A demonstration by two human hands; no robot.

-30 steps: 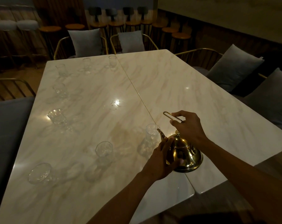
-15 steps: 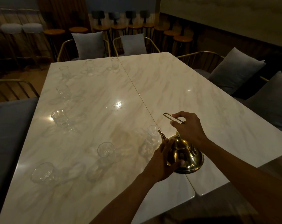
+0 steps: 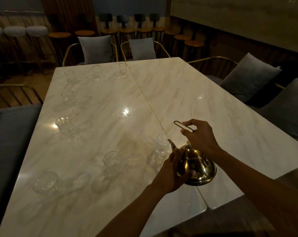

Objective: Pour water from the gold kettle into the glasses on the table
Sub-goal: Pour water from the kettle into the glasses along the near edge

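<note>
Already tipped, the gold kettle [image 3: 197, 165] hung near the worktop's [image 3: 187, 93] near edge, its spout over the closest glass [image 3: 162, 144]. Your right hand [image 3: 198, 136] pinched the wire handle [image 3: 183, 126]; your left hand [image 3: 173, 170] cupped the body. Whether water ran could not be told in the dim light. A steeper tilt risked overshooting that narrow rim, or the spout nudging the glass over.

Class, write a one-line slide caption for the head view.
Right hand and left hand tip the gold kettle toward a glass.
</note>
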